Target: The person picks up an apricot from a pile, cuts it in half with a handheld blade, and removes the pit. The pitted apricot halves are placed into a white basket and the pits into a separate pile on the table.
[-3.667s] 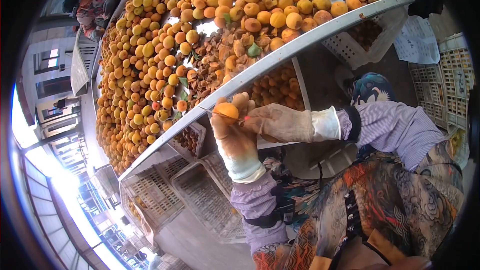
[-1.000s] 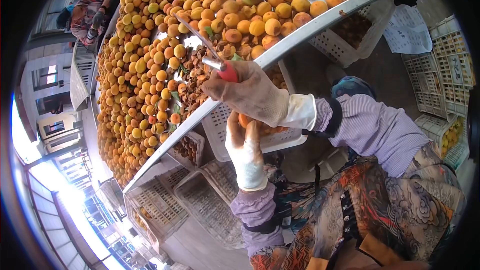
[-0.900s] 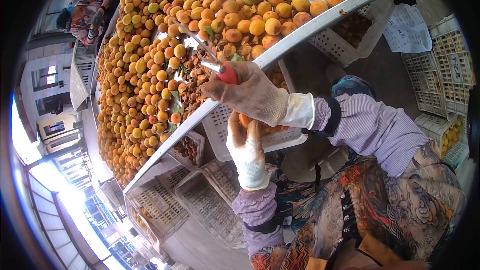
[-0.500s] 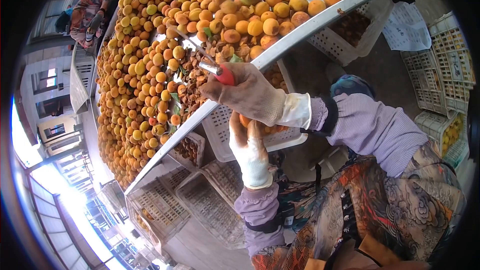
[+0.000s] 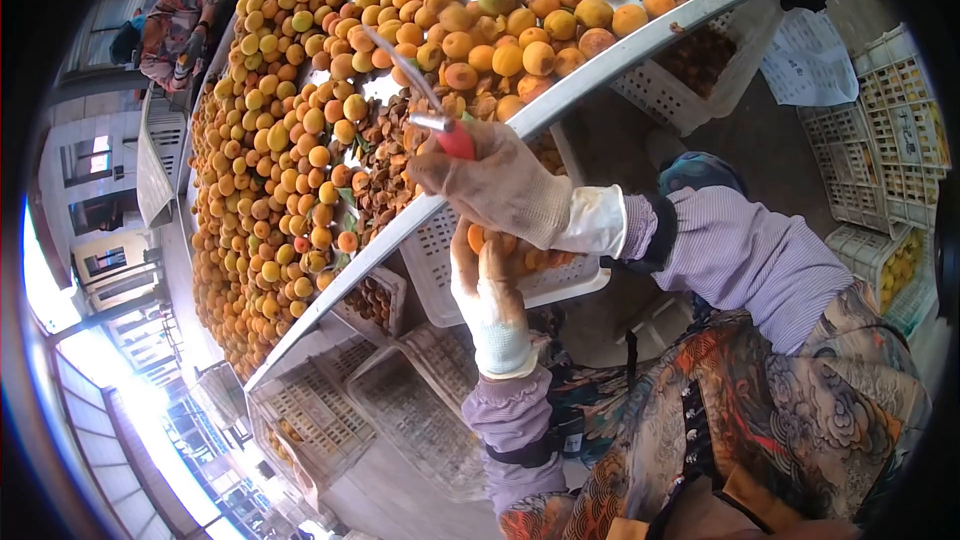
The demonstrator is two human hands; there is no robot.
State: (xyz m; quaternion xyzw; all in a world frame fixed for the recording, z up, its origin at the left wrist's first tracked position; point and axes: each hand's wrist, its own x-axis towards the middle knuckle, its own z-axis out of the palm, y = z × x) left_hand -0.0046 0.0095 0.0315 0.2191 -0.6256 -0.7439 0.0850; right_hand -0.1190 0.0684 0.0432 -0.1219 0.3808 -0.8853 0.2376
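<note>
My right hand point(image 5: 500, 180), in a stained light glove, is closed around the red handle of a knife point(image 5: 455, 138). Its thin blade points up and left over the apricots. Just below, my left hand point(image 5: 490, 290), gloved in white, has its fingers curled around an apricot point(image 5: 477, 238), only partly visible. Many apricots point(image 5: 280, 130) cover the metal table. A heap of brown apricot pits or scraps point(image 5: 385, 165) lies on it near the knife. Under my hands a white plastic crate point(image 5: 440, 285) contains orange fruit pieces.
The table's metal rim point(image 5: 600, 65) runs diagonally past my hands. Another white crate point(image 5: 690, 90) with dark contents stands under it. Stacked crates point(image 5: 875, 130) of fruit are at right, beige crates point(image 5: 320, 400) at lower left. Another person point(image 5: 180, 35) works at upper left.
The knife and my right hand have shifted slightly right, with the blade tilted up more. My left hand has moved a little left, and more of the apricot shows.
</note>
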